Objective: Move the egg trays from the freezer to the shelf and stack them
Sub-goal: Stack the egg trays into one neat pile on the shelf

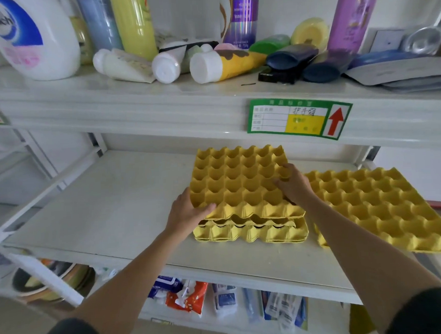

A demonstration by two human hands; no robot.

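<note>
A yellow egg tray [237, 181] lies on top of a small stack of yellow trays [250, 232] on the white middle shelf [115, 201]. The top tray sits slightly askew, its front edge raised above the stack. My left hand [186, 211] grips the top tray's front-left corner, thumb on top. My right hand [292, 185] holds its right edge with curled fingers in the cups. Another yellow egg tray [383, 205] lies to the right, overhanging the shelf's front edge.
The upper shelf [161, 98] just above carries bottles, tubes [220, 63] and soap boxes, with a green price label [298, 119] on its front. Packets [187, 294] fill the shelf below. Bowls [52, 282] stand at the lower left.
</note>
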